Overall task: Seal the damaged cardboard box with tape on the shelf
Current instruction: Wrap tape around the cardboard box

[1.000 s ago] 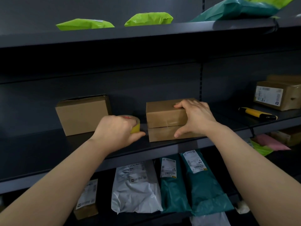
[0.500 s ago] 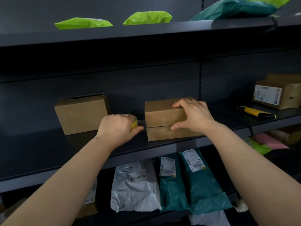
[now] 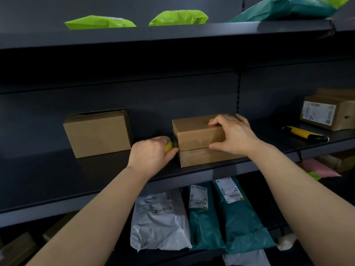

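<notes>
A brown cardboard box (image 3: 196, 135) sits on the middle shelf (image 3: 96, 181), with a seam running across its front face and glossy tape over that face. My right hand (image 3: 232, 135) holds the box's right end, fingers over the top and thumb on the front at the seam. My left hand (image 3: 151, 156) grips a roll of tape (image 3: 167, 145) with a yellow core, pressed against the box's left front corner. Most of the roll is hidden by my fingers.
A second plain cardboard box (image 3: 98, 132) stands to the left on the same shelf. A yellow-and-black utility knife (image 3: 305, 133) and a labelled box (image 3: 326, 112) lie to the right. Green mailers (image 3: 99, 22) sit above; grey and teal mailers (image 3: 236, 214) hang below.
My left hand has moved the tape roll to the right, up against the box's left corner. My right hand has stayed on the box.
</notes>
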A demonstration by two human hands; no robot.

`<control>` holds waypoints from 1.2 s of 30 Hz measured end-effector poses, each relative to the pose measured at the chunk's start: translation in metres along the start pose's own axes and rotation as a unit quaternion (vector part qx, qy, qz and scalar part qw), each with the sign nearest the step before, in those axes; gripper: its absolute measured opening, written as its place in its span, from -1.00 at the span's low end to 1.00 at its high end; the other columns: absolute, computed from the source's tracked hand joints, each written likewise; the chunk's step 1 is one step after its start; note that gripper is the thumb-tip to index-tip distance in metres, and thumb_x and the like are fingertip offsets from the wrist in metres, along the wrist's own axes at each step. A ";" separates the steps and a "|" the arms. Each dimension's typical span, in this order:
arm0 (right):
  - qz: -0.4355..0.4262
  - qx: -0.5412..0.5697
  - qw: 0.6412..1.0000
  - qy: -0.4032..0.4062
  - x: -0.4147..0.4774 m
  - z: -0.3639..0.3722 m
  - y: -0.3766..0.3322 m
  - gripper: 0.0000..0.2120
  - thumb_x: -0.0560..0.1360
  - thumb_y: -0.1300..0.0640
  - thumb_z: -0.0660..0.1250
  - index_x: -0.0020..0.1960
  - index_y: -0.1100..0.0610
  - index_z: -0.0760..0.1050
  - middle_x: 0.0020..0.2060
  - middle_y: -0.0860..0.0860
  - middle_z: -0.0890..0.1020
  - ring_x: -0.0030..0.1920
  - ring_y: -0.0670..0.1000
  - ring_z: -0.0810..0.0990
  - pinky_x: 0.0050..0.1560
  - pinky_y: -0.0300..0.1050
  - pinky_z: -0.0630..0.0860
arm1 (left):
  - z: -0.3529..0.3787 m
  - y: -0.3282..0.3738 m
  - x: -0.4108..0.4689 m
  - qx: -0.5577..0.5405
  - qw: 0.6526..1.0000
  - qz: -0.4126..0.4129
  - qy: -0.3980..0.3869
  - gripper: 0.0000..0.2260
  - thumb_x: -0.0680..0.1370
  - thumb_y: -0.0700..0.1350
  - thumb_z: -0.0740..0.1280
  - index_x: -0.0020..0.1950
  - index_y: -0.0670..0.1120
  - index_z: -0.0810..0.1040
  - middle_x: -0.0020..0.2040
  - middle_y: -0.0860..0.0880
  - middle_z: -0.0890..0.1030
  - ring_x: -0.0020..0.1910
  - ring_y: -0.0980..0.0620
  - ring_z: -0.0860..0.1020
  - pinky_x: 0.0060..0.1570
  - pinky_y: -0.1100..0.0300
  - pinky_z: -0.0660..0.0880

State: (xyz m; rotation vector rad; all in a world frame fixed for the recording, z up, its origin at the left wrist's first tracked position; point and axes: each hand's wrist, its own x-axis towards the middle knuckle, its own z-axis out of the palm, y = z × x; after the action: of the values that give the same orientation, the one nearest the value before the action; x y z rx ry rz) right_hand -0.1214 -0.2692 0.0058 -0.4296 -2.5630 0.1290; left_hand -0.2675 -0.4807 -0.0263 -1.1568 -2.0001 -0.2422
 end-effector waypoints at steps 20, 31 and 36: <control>-0.043 0.126 0.982 0.132 0.009 0.041 -0.059 -0.90 0.59 0.04 0.23 0.01 0.01 0.51 0.14 -0.12 0.62 0.20 -0.02 0.48 0.50 0.07 -0.09 | -0.022 -0.021 -0.004 -0.077 0.974 0.148 -0.155 -0.47 0.50 0.35 0.26 0.25 -0.03 0.53 -0.07 -0.04 0.63 -0.06 -0.07 0.58 -0.19 0.17 0.27; -0.049 0.208 0.970 0.116 0.000 0.017 -0.025 -0.84 0.50 0.33 0.25 -0.04 0.11 0.50 0.03 -0.02 0.66 0.10 -0.06 0.57 0.50 0.00 0.09 | -0.018 -0.034 0.005 -0.067 0.944 0.108 -0.303 -0.45 0.49 0.37 0.25 0.32 0.04 0.43 0.07 -0.04 0.60 0.04 -0.05 0.57 -0.16 0.13 0.40; -0.026 0.182 0.979 0.087 -0.007 0.005 -0.025 -0.74 0.51 0.35 0.21 0.13 0.09 0.45 0.06 -0.04 0.63 0.16 -0.06 0.53 0.18 -0.10 0.41 | -0.015 -0.056 0.016 0.057 0.975 0.029 -0.211 -0.33 0.50 0.41 0.15 0.47 0.02 0.33 0.16 -0.12 0.62 0.11 -0.12 0.59 -0.09 0.11 0.48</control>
State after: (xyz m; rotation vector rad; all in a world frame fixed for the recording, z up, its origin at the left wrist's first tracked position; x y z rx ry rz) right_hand -0.1250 -0.2950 0.0025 -0.2215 -2.3100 0.5095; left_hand -0.3081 -0.5096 0.0076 -1.2676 -2.3039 0.1629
